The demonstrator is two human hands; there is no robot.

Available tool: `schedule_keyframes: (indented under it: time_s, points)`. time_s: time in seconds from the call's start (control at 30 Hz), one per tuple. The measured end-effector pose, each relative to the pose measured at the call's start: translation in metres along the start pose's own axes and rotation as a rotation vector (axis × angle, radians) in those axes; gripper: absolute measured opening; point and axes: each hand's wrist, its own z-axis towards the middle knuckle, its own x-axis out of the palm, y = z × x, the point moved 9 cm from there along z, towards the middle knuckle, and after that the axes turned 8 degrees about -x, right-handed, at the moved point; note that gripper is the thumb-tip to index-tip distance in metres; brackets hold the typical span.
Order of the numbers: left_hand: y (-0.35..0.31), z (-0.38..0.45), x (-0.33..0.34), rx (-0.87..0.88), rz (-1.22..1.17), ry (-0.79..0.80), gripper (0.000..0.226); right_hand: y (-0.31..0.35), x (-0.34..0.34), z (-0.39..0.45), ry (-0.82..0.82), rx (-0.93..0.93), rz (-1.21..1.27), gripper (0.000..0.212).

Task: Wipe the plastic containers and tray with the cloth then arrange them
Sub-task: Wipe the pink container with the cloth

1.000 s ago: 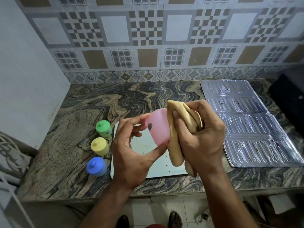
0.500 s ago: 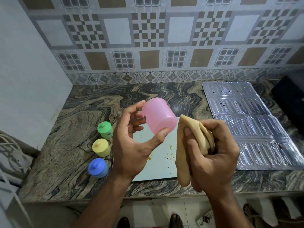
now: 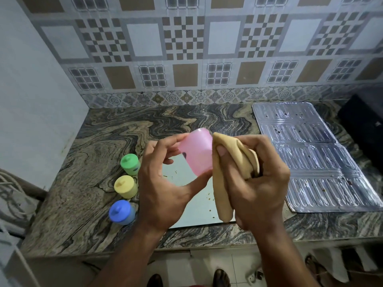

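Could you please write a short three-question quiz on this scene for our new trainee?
1. Which hand grips the cloth?
2. True or false: the pink container stands on the tray.
3. How many capped containers stand left of the tray?

Key:
1. The right hand.
2. False; the left hand holds it above the tray.
3. Three: green container, yellow container, blue container.
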Motion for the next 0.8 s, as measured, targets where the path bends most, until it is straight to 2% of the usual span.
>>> schedule_keyframes:
  time_s: [0.17,0.37,0.5,0.57,0.7,0.8]
  points:
    - [-0.009,-0.005,0.0,0.098,0.057,0.008,0.071,0.011,0.007,0.007,0.061,-0.044,-0.048,0.018]
    - [-0.009,-0.011,-0.002,0.168,-0.039,-0.009,0.073,-0.013,0.005,0.022,0.022,0.129,-0.075,0.019]
    - [0.008,-0.005,-0.001,0.012,-0.332,-0.011,0.07,-0.035,0.002,0.012,0.04,0.236,0.003,0.018]
    - [0.016,-0.001,0.001,-0.07,-0.395,-0.003,0.069,-0.036,0.0,0.003,0.012,0.248,0.099,0.017]
    - [0.024,0.001,0.003,-0.129,-0.337,0.014,0.068,-0.022,-0.005,-0.007,-0.052,0.174,0.157,0.015]
    - [0.017,0.0,0.003,-0.081,-0.192,0.031,0.069,-0.006,-0.003,-0.002,0.001,0.074,0.128,0.015]
